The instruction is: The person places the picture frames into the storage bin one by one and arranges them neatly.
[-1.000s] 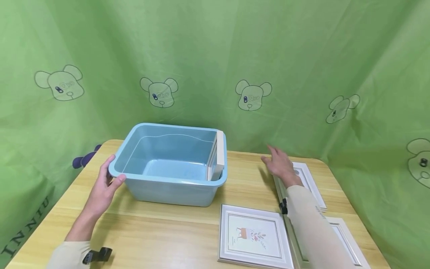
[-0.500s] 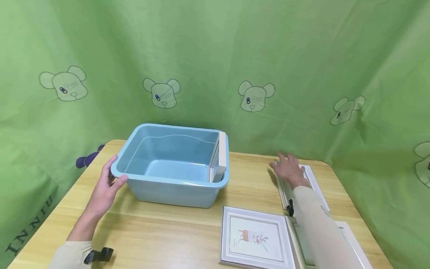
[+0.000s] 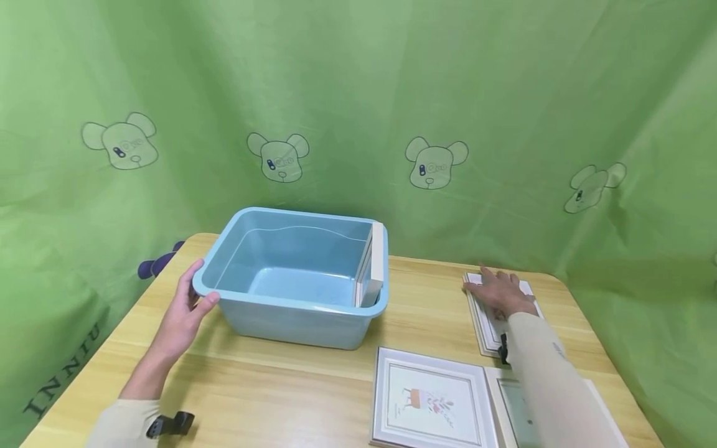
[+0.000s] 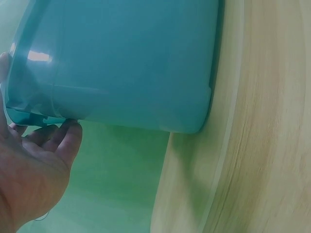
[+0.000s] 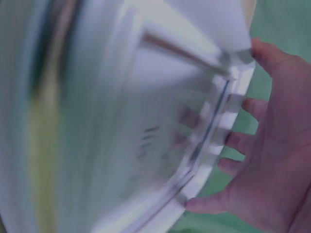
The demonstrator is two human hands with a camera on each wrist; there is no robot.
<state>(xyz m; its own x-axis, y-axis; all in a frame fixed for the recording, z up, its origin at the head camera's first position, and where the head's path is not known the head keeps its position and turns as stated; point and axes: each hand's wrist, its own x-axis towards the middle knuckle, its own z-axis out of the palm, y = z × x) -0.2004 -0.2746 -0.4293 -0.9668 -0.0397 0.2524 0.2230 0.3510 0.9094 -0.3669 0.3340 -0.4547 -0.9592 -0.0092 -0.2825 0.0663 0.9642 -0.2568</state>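
My left hand [image 3: 182, 320] grips the near left corner of the light blue plastic basin [image 3: 294, 320], thumb on the outside of the rim and fingers round the left side. A picture frame [image 3: 376, 261] stands on edge inside the basin at its right end. My right hand [image 3: 500, 292] is over the far end of a white picture frame [image 3: 486, 326] lying on the table. In the right wrist view the fingers [image 5: 240, 141] are spread along that frame's edge [image 5: 214, 145]; firm contact is hard to tell through the blur.
A picture frame [image 3: 428, 398] with an animal and flower print lies at the front right. Beside it is a cream frame [image 3: 512, 404], partly under the right sleeve. The wooden table [image 3: 269, 389] is backed by a green curtain [image 3: 347, 93].
My right hand has moved right and down onto the white frame from the table's far edge. The left hand keeps its grip on the basin. The whole view has shifted slightly.
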